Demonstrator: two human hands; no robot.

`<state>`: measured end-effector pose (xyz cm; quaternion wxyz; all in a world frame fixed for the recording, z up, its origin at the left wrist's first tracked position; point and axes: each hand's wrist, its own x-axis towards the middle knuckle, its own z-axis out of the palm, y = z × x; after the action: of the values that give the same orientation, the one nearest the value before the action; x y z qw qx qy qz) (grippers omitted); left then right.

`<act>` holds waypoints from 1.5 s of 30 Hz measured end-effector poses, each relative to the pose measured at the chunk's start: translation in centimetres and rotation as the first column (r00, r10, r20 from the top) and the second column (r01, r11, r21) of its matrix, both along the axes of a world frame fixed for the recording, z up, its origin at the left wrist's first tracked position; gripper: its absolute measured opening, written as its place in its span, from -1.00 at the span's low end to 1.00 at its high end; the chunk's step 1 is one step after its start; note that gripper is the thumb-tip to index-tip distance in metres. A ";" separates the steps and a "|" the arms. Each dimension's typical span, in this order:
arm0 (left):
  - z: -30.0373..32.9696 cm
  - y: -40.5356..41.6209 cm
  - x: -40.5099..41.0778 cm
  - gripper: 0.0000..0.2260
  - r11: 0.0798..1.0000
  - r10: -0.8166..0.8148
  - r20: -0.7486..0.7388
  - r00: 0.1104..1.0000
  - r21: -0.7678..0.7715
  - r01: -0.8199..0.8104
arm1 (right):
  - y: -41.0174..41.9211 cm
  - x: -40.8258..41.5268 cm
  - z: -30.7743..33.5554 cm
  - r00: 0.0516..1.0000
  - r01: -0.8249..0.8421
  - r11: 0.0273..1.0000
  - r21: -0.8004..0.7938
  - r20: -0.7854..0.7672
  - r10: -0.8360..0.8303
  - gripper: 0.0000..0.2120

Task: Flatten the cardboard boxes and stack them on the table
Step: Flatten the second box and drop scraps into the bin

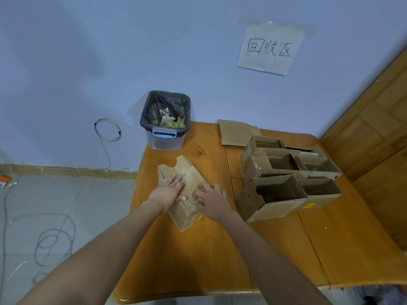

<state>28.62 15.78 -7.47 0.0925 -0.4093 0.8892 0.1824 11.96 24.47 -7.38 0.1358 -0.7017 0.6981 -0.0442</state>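
Pressing down with straight fingers, the left hand and right hand lie side by side on a flattened cardboard box near the left part of the tabletop; neither grips it, and they hide its middle and most of a printed label there, whose text is too small to read. To the right stands a cluster of open boxes, touching one another; about six can be made out, though the far ones overlap and the count is unsure. One more flat piece of cardboard lies at the far edge against the wall, partly hidden behind the cluster. A clear bin with a black liner and a blue handle sits at the far left corner holding scraps that cannot be identified. The surface is orange-brown wood with seams. Behind it is a pale blue wall bearing one handwritten paper sign; a wooden door is cut off at right. Loops of thin cable lie on the grey tiled floor.
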 end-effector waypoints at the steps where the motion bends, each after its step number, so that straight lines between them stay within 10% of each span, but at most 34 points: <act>1: -0.1 0.0 0.0 -0.41 1.000 0.001 -0.004 1.000 0.002 -0.001 | 0.0 0.0 0.0 1.000 0.001 1.000 0.003 0.004 -0.001 -0.84; 45: -0.3 0.3 -0.3 -0.39 0.999 -0.015 0.026 1.000 -0.029 0.016 | 1.2 0.2 -0.8 0.996 -0.020 0.997 -0.076 -0.083 0.013 -0.80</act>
<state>28.37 16.09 -7.80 0.0993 -0.4059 0.8937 0.1632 12.12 25.68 -8.16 0.0802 -0.7133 0.6951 -0.0408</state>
